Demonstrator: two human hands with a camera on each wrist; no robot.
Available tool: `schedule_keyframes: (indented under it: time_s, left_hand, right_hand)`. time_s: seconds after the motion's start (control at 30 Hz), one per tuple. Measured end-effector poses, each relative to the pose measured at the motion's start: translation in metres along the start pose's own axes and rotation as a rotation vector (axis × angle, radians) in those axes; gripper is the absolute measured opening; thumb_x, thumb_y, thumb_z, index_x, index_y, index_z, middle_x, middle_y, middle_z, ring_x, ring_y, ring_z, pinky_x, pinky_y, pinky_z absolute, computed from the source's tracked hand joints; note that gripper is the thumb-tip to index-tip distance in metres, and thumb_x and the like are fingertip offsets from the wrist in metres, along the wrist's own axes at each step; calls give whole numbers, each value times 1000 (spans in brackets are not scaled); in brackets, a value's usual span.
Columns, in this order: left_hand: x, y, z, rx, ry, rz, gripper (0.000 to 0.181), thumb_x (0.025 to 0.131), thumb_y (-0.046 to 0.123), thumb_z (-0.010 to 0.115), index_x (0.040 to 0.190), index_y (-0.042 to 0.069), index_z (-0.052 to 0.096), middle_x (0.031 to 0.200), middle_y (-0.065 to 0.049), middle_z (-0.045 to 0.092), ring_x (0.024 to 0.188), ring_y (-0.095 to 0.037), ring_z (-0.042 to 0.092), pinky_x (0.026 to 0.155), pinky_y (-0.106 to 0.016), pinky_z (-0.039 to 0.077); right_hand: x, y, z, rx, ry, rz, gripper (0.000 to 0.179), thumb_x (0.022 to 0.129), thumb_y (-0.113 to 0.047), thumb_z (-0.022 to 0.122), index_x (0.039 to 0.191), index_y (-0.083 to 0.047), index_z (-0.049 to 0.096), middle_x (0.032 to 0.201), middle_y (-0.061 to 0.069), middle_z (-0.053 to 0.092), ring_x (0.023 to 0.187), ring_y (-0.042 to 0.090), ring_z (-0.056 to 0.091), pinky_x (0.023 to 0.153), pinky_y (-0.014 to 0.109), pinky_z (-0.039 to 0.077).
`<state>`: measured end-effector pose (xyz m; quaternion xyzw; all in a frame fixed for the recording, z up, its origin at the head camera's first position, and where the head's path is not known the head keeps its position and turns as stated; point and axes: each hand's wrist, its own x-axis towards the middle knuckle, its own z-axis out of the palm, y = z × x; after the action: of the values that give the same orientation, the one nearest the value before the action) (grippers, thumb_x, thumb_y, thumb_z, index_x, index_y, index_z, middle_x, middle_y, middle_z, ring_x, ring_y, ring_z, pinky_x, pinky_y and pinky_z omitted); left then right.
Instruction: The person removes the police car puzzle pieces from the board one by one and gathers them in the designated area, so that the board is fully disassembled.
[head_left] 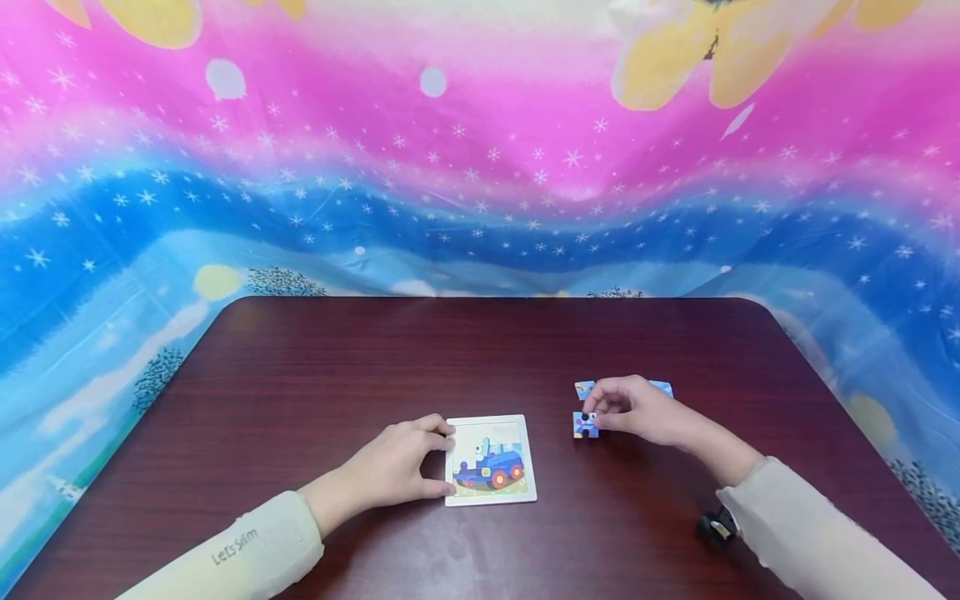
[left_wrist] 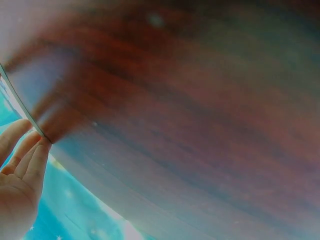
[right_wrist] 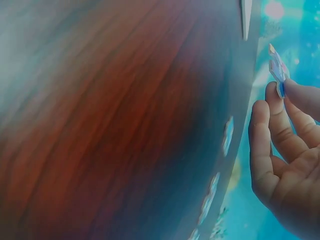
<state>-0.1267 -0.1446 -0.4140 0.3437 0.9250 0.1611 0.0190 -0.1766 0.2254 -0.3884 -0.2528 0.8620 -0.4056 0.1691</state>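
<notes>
Left hand [head_left: 405, 458] has loose, unclenched fingers resting on the 9 o'clock edge of the white puzzle tray [head_left: 528, 458], blue vehicle picture facing up on the worktop [head_left: 420, 350]. Right hand [head_left: 637, 408] is pinching a blue puzzle piece [head_left: 580, 423] just off the surface, around the tray's 2 o'clock. Couple more loose pieces [head_left: 662, 388] lie just past those fingers, toward 12ish.
</notes>
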Motion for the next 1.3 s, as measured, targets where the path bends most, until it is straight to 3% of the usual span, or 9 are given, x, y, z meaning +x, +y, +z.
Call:
schedule_keyframes:
  time_s: [0.3, 0.53, 0.67, 0.8, 1.03, 1.3]
  left_hand:
    - [0, 1, -1, 22, -16, 11, 46, 78, 40, 82, 111, 8, 74, 124, -2, 65, 105, -20, 69, 90, -39, 57]
    - [-2, 2, -3, 73, -51, 22, 49, 83, 44, 77, 116, 9, 71, 129, -2, 62, 101, -18, 70, 87, -36, 58]
    - [-3, 2, -3, 116, -65, 50, 52, 85, 43, 75, 121, 7, 69, 131, -5, 62, 97, -20, 72, 85, -34, 59]
    - [-5, 2, -4, 157, -64, 77, 54, 86, 44, 73, 124, 5, 67, 134, -7, 62, 104, -21, 71, 86, -35, 59]
    - [-13, 3, -5, 228, 15, 141, 53, 86, 44, 73, 124, 7, 66, 135, -6, 62, 124, -22, 62, 90, -35, 58]
    - [-18, 2, -2, 274, 66, 238, 42, 88, 36, 74, 118, 8, 69, 127, -5, 66, 116, -18, 66, 88, -31, 58]
  right_hand:
    - [-7, 18, -9, -40, -12, 32, 8, 91, -3, 67, 100, -3, 66, 88, 5, 68, 77, 5, 59, 71, 22, 52]
    - [-7, 19, -8, -58, -24, 19, 7, 90, 1, 66, 98, -1, 66, 85, 4, 66, 73, 5, 56, 66, 22, 49]
    - [-8, 20, -10, -118, -17, 28, 10, 89, 3, 66, 98, -1, 66, 83, 2, 66, 73, 5, 57, 66, 22, 50]
    - [-9, 19, -12, -195, 12, 41, 11, 89, 2, 67, 98, -4, 66, 83, -1, 65, 71, 6, 55, 65, 22, 48]
    - [-2, 0, -5, -205, 30, 15, 10, 90, -3, 68, 100, -6, 67, 85, -2, 65, 72, 7, 56, 64, 22, 50]
    - [23, -26, 23, -227, -43, -89, 15, 89, -6, 71, 105, -7, 70, 92, 1, 65, 72, 6, 56, 64, 22, 52]
